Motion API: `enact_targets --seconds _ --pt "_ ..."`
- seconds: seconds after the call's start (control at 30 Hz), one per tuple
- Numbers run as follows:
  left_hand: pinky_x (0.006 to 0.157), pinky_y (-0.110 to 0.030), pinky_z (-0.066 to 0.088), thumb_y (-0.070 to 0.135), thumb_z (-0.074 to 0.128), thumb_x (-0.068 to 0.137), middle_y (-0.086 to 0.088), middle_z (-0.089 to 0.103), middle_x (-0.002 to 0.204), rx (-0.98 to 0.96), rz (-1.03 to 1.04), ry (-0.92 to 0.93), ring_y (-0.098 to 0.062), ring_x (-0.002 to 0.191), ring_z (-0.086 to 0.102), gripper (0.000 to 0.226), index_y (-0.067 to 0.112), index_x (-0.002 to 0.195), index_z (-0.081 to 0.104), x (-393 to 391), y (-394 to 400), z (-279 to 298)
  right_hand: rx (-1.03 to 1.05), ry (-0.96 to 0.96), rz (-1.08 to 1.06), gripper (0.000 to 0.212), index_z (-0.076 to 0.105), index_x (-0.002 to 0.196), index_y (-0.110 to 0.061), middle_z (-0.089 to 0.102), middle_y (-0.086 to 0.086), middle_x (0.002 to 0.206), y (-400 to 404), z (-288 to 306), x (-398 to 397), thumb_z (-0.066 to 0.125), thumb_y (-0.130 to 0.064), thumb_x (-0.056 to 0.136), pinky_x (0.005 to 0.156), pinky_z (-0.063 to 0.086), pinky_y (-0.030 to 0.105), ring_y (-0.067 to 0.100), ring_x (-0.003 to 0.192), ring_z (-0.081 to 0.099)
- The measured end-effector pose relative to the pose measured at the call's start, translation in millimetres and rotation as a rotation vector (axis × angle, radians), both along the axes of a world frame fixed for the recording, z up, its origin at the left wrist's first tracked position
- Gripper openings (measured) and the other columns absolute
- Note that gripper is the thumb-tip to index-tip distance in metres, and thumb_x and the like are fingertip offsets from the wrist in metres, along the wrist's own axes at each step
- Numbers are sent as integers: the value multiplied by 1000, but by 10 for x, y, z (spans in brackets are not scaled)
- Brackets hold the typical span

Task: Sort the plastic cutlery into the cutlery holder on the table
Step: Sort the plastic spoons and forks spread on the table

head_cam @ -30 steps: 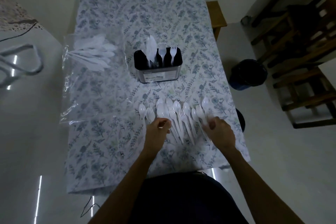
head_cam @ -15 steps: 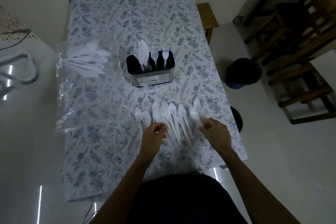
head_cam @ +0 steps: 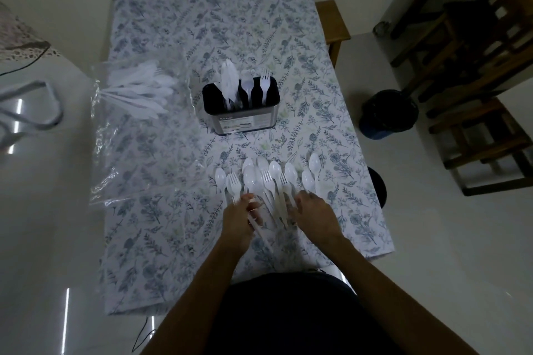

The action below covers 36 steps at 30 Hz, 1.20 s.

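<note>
Your left hand (head_cam: 240, 217) sits just below the centre of the frame, its fingers curled round the handles of a few white plastic pieces; one thin handle pokes out below your palm toward the bottom of the frame. Your right hand (head_cam: 313, 210) lies beside it, slightly to the right, palm down on the handles of the loose pieces. Its fingers are bent over them, but you cannot tell whether they actually pinch one.

The loose cutlery (head_cam: 268, 179) fans out just above both hands on the bench (head_cam: 173, 23), which is covered with a leaf-patterned cloth. You can make out spoons and forks lying side by side, heads pointing to the top of the frame, some overlapping. One spoon (head_cam: 314, 161) lies a little apart at the right end of the row.

The cutlery holder (head_cam: 245, 121) stands upright above the fan, near the centre of the frame, a metal box with a dark divided insert. In it, from left to right, stand some knives (head_cam: 229, 81), a spoon (head_cam: 247, 86) and a fork (head_cam: 264, 81), each in a separate slot.

At the left of the frame a clear plastic bag (head_cam: 115, 135) lies on the bench with more white cutlery (head_cam: 141, 89) inside its upper end.
</note>
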<state>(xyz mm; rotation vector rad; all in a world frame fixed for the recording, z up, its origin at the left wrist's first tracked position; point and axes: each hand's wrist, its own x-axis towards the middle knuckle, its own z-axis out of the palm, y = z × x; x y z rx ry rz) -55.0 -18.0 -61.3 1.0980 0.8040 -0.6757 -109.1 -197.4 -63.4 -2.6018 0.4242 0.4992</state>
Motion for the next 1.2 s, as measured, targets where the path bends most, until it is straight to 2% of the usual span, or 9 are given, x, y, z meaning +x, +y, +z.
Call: enact_targets --seconds 0.1,0.3,0.43,0.53,0.6,0.7,0.8,1.07,1.2 --pt "46 -22 49 12 61 102 0 59 60 -12 2 64 -9 50 51 8 4 101 64 20 54 -36 -42 58 52 34 53 121 -8 62 14 105 1 -86 14 53 -33 99 80 54 41 32 94 65" --pt "60 -27 49 19 71 95 -5 57 77 -41 -83 -13 -14 66 54 13 7 98 68 -17 100 -113 240 -70 -241 11 64 86 -14 69 -1 78 127 135 -114 71 -22 83 70 59 33 15 73 67" --pt "70 -36 57 27 69 98 -15 68 86 -159 -96 -78 -24 77 67 25 2 100 69 -43 25 -58 456 -38 -83 20 68 84 -16 71 -6 74 313 360 -177 78 -33 81 67 56 23 4 69 67" --pt "62 -35 59 19 59 104 -10 71 78 51 -80 -142 -23 70 68 21 1 99 70 -84 57 -55 398 -90 -107 31 65 85 -19 66 -10 71 351 323 -55 69 -49 89 61 50 16 -1 63 63" --pt "62 -34 54 14 55 104 -8 63 78 129 -12 -165 -20 67 61 13 8 101 66 -92 126 -103 233 -122 -77 29 63 94 -15 67 -4 81 326 188 74 61 -44 94 67 55 27 7 72 64" --pt "61 -33 49 13 49 106 -5 54 77 80 101 -60 -17 62 53 9 15 101 56 -66 199 -125 21 -8 48 32 55 108 -9 64 10 97 342 31 223 57 -38 96 75 50 35 25 89 63" --pt "58 -31 45 16 50 105 -4 52 75 40 130 -23 -15 59 50 5 14 103 47 -44 245 -84 -10 -5 47 24 56 107 -8 65 10 97 365 13 269 56 -30 96 72 47 32 25 88 64" --pt "62 -35 54 28 70 98 -19 60 79 -64 8 -173 -28 67 61 27 2 99 65 -64 237 -121 415 -34 120 14 63 83 -20 67 -6 75 597 418 56 70 -32 86 61 53 23 8 66 64" --pt "57 -33 52 14 55 104 -10 56 76 161 36 -167 -20 62 57 14 6 94 62 -19 388 -144 423 -75 58 23 66 92 -18 69 -5 79 664 325 100 63 -40 94 61 52 20 8 69 65"
